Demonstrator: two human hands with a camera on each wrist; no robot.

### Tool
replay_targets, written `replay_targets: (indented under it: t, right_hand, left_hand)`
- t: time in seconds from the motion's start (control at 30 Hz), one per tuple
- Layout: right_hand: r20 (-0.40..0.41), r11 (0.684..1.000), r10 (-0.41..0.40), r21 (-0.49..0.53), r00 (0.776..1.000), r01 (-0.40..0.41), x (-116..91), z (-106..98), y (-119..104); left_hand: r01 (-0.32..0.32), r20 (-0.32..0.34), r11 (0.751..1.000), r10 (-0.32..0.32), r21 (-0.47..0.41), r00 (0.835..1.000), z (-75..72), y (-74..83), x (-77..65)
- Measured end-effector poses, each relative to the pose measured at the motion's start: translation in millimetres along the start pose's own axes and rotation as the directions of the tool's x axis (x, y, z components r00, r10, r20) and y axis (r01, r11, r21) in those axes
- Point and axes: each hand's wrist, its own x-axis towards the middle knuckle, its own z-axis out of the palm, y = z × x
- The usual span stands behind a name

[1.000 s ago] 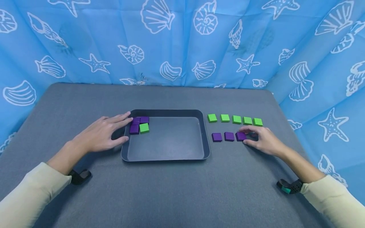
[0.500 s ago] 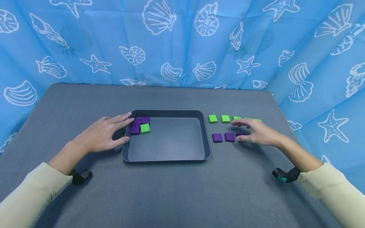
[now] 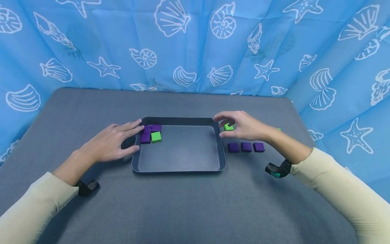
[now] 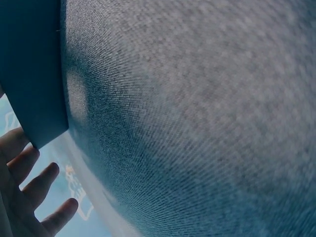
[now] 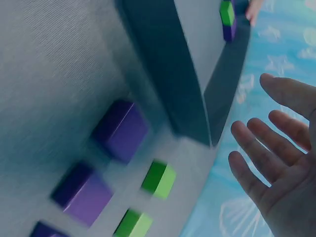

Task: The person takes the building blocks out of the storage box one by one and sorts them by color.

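The head view looks forward and down from above the near table edge, taking in the whole table [image 3: 195, 203], the tray [image 3: 179, 168] at centre and the curtain [image 3: 195, 40] behind. The left wrist view sits very close to the cloth, showing tray wall [image 4: 34, 74] at upper left. The right wrist view, also close and tilted, shares the tray [image 5: 163, 74] and purple blocks [image 5: 121, 131] with the head view.

place: staged recording booth; shell-print blue curtain [image 3: 195, 44]; grey cloth-covered table [image 3: 189, 203]
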Motion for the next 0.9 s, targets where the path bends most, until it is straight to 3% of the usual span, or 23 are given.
replay_targets:
  t: [0.4,0.9]
  right_hand:
    - [0.129,0.991,-0.098,0.104,0.987,0.084,61.8,36.1,-34.9]
    - [0.292,0.988,-0.143,0.091,0.946,0.121,115.7,75.2,-57.5]
  left_hand:
    - [-0.004,0.009,1.0,0.004,0.012,1.0,-1.3,-1.5,0.0]
    - [-0.017,0.005,1.0,0.017,-0.025,1.0,-1.1,-5.1,0.5]
